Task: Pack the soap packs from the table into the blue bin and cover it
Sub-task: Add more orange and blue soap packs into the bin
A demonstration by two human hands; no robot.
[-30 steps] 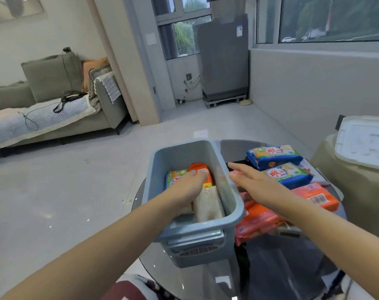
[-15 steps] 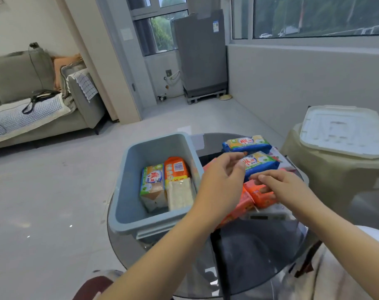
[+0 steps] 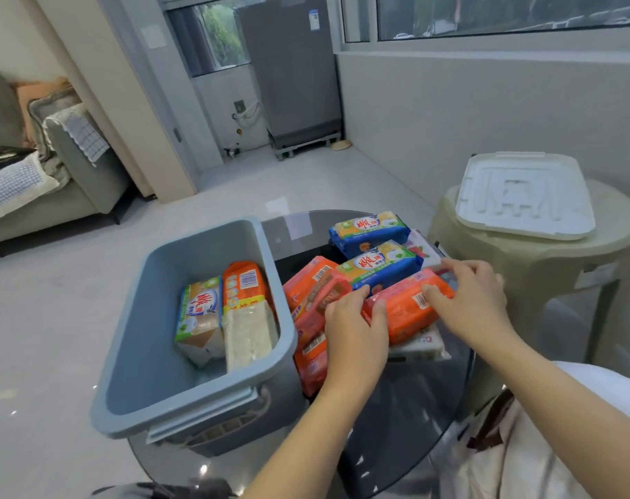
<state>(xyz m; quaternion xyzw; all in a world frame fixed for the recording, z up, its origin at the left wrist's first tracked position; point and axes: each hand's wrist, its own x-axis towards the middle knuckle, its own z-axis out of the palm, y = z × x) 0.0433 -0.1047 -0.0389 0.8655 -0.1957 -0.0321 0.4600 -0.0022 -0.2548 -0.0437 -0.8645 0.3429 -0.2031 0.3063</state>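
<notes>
The blue bin [image 3: 137, 333] stands on the left part of the round glass table [image 3: 414, 419], with three soap packs [image 3: 234, 311] upright inside it against its right wall. To its right lies a pile of soap packs: two blue ones [image 3: 369, 230] at the back and several orange ones. My left hand [image 3: 355, 324] and my right hand [image 3: 468, 297] both grip the top orange soap pack [image 3: 405, 311], one at each end. The white lid [image 3: 522, 196] rests on a beige stool [image 3: 544, 268] to the right.
A grey sofa [image 3: 72, 167] with cushions stands far left across the tiled floor. A grey appliance [image 3: 292, 70] sits by the window at the back. The bin overhangs the table's left edge a little.
My left hand left the bin and crossed to the pile on the right. Both hands have closed on the top orange pack. The view has shifted right and down.
</notes>
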